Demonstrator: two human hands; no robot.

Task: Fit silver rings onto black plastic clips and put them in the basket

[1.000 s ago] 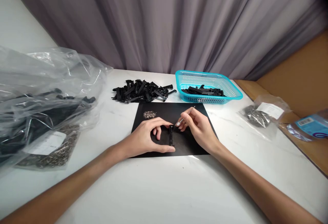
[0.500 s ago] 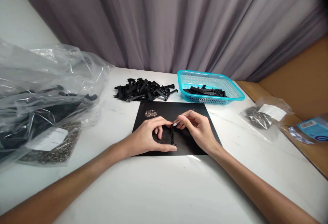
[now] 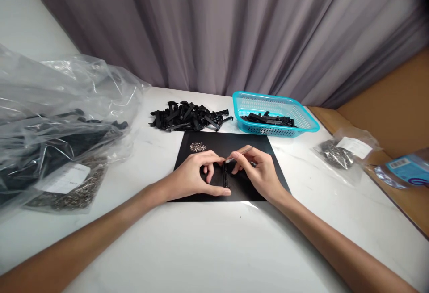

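Three labels show, their print too small or blurred to read. The left label (image 3: 69, 177), white, is on a clear bag of metal bits (image 3: 78, 198). The right label (image 3: 354, 147), also white, is on a smaller bag (image 3: 337, 156) of metal bits. The blue label (image 3: 409, 169), with a barcode (image 3: 398, 162) and a purple curve, is on a packet at the right edge, beside the cardboard (image 3: 392, 96).

Over the mat (image 3: 231, 140), the left hand (image 3: 192, 174) spans a slim black part (image 3: 225, 177) end to end between thumb and index finger, in a wide C with the other fingers curled. The right hand (image 3: 259, 168) is pinched closed on a thin tool (image 3: 246, 151), its tip at the part's far end; fingers crowd that end, so I cannot tell whether it touches.

A small pile (image 3: 198, 147) of metal bits is at the mat's far left. Beyond the mat sit a heap (image 3: 187, 116) of black parts and a blue basket (image 3: 278, 131) holding more. A bulky clear sack (image 3: 90, 83) fills the left side, with a curtain (image 3: 214, 29) behind everything
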